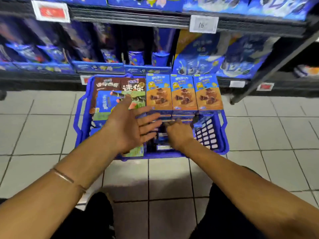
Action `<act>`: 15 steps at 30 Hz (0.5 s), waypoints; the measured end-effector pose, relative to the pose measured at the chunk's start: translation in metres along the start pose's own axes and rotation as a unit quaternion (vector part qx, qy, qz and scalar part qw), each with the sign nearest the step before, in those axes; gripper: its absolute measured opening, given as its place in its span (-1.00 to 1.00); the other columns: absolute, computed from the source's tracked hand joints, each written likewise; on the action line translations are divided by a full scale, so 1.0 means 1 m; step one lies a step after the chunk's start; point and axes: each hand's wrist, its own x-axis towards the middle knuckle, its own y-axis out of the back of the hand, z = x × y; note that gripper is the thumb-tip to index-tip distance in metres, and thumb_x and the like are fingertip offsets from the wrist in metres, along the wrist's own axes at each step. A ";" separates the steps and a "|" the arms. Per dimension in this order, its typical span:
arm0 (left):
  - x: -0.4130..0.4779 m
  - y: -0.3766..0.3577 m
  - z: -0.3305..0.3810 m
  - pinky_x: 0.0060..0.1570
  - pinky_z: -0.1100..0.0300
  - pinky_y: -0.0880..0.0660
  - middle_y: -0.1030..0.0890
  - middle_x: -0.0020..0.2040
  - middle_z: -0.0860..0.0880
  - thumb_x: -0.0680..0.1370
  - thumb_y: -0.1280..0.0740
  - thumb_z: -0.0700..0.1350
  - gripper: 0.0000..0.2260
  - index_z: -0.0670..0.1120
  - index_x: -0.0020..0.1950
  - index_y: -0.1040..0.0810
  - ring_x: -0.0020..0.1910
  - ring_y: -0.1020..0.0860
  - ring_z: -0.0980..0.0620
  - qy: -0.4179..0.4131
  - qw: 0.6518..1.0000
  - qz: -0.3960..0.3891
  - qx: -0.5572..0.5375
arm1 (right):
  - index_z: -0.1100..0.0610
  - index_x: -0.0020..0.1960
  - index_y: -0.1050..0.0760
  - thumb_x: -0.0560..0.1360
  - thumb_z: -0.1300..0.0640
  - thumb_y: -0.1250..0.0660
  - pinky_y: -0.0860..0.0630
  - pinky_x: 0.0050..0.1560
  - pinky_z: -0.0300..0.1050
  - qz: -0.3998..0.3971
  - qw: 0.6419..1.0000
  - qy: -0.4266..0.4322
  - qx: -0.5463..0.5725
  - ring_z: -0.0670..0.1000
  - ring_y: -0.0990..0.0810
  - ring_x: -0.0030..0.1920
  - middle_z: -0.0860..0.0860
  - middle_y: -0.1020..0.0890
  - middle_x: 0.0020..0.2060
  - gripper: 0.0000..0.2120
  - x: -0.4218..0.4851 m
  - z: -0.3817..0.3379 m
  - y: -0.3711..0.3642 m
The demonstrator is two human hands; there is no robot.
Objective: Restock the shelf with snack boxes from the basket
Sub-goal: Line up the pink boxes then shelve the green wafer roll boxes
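— Snack boxes (183,94): where have you got them?

— In the blue basket (223,135) under my hands, which stands on the floor (43,126) just short of the shelf (43,80). Three orange-and-blue ones stand upright in a row just beyond my right hand (179,133). The brown boxes (120,85) lie beyond my left hand (133,128), and flat blue packs are stacked beneath the right fingers.

— And the hands?

— The left is released, palm up and fingers spread, hovering over the basket's middle with nothing in it. The right dips among the blue packs with its fingers bent. The blur stops me telling whether it has closed on one.

— How would you make the pick?

— One box at a time, I think. I'd put thumb and fingers across the narrow sides and lift straight up, so the upright row beyond doesn't topple. The left hand could steady that row. Then it goes front outward into the dark slot beyond both hands, where stock looks thin.

— And their look?

— Glossy printed card with square edges. I'd guess they dent if squeezed.
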 end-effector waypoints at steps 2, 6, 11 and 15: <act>-0.004 -0.010 0.002 0.25 -0.07 -0.48 -0.75 0.23 -0.13 0.70 0.00 0.40 -0.37 -0.06 0.26 -0.63 0.19 -0.70 -0.13 -0.024 1.000 0.004 0.012 | 0.07 0.33 -0.45 0.46 0.18 -0.42 -0.56 -0.02 0.11 0.004 1.000 -0.008 0.002 0.22 -0.57 0.24 0.11 -0.63 0.16 -0.54 -0.003 0.006 0.006; -0.019 -0.016 -0.001 0.09 -0.04 -0.51 -0.74 0.22 -0.10 0.70 -0.01 0.39 -0.39 -0.06 0.25 -0.61 0.15 -0.70 -0.10 -0.064 0.996 0.049 0.033 | 0.01 0.18 -0.48 0.48 0.03 -0.46 -0.55 -0.12 0.02 0.079 0.975 -0.035 0.203 0.19 -0.63 0.05 0.07 -0.66 0.04 -0.68 -0.028 0.027 0.040; -0.022 -0.014 -0.009 0.28 -0.10 -0.43 -0.72 0.25 -0.03 0.68 -0.06 0.42 -0.47 0.11 0.15 -0.68 0.22 -0.65 -0.06 -0.139 0.984 0.064 0.095 | -0.06 -0.05 -0.53 0.45 0.09 -0.52 -0.63 0.01 0.07 0.227 0.770 -0.040 0.594 0.11 -0.68 -0.03 0.02 -0.69 -0.07 -0.82 -0.073 0.045 0.095; -0.034 -0.026 -0.022 0.46 -0.19 -0.45 -0.64 0.41 -0.03 0.63 -0.15 0.45 -0.45 0.14 0.37 -0.65 0.37 -0.61 -0.16 -0.161 0.978 0.006 0.132 | 0.05 0.05 -0.58 0.51 0.10 -0.50 -0.64 -0.04 -0.01 0.209 0.634 -0.031 0.744 0.01 -0.69 -0.15 -0.08 -0.70 -0.25 -0.84 -0.098 0.032 0.125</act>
